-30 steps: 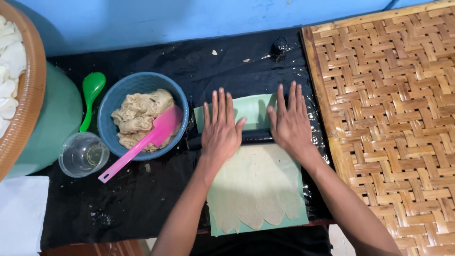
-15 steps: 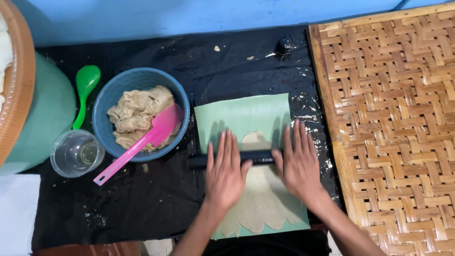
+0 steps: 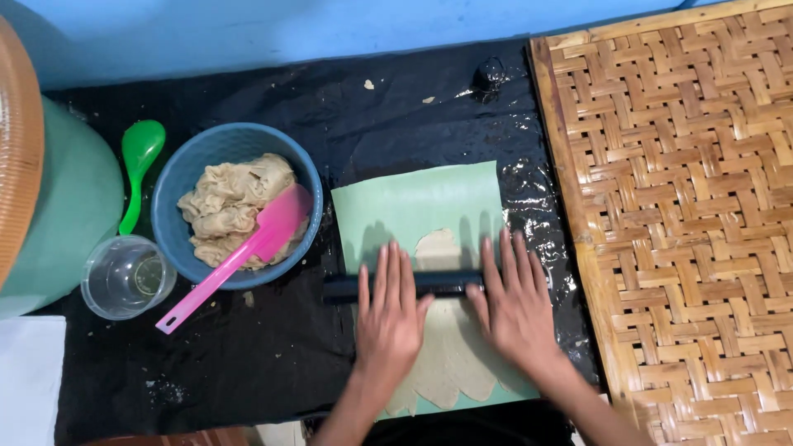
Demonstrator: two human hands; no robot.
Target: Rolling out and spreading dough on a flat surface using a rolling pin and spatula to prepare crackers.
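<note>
Both of my hands lie flat, fingers spread, on a black roller (image 3: pixel 446 283) that crosses a pale green sheet (image 3: pixel 413 202). My left hand (image 3: pixel 390 318) presses its left half and my right hand (image 3: pixel 514 306) its right half. Thin beige dough (image 3: pixel 458 363) is spread flat on the sheet under and in front of my hands, and a small tongue of dough (image 3: pixel 438 246) shows beyond the roller. The roller's middle is partly hidden by my fingers.
A blue bowl (image 3: pixel 183 173) with lumpy beige dough (image 3: pixel 231 202) and a pink spatula (image 3: pixel 248 252) stands to the left. Beside it are a clear cup (image 3: pixel 125 277), a green spoon (image 3: pixel 139 161) and a large green container (image 3: pixel 62 202). A woven bamboo tray (image 3: pixel 686 206) fills the right side.
My hands and the roller have come back toward me along the sheet, baring more of the green sheet's far end. The bowl and spatula have stayed put.
</note>
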